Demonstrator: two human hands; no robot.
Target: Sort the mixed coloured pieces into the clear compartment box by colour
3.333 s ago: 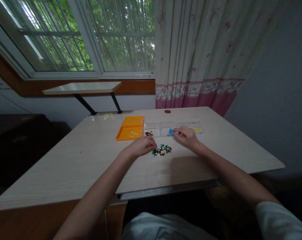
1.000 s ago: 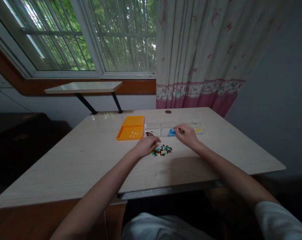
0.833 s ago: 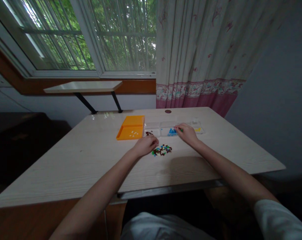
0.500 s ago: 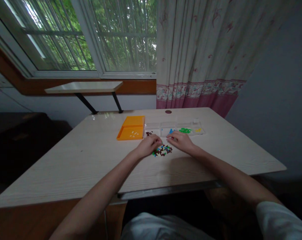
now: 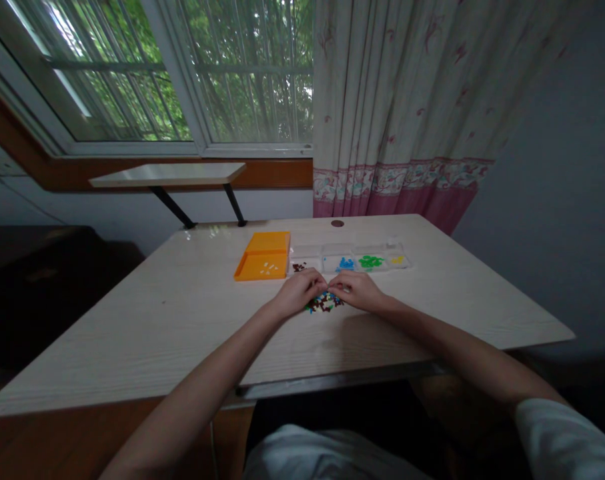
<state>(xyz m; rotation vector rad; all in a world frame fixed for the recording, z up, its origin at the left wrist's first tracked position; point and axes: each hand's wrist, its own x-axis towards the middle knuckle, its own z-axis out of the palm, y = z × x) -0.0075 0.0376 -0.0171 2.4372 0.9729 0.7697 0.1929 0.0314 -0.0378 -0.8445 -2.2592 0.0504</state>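
Note:
A pile of small mixed pieces [image 5: 325,305], brown, blue, green and pale, lies on the table in front of me. At its left edge my left hand [image 5: 301,291] is closed, fingers curled together over the pieces. My right hand [image 5: 357,289] is at the pile's right side, thumb and fingers pinched, its tips close to those of the left hand. Anything between the fingers of either hand is too small or hidden to make out. Just beyond the hands, clear trays hold brown pieces [image 5: 299,267], blue pieces [image 5: 345,264], green pieces [image 5: 371,261] and yellow pieces [image 5: 397,260].
An open orange case [image 5: 262,257] with several white pieces [image 5: 268,268] stands left of the clear trays. A raised shelf [image 5: 169,174] on black legs is at the table's back left. The wooden table [image 5: 192,333] ends before a window and a curtain [image 5: 382,100].
My right hand has moved left and slightly toward me, from near the blue pieces to the pile beside my left hand. The left hand has hardly moved.

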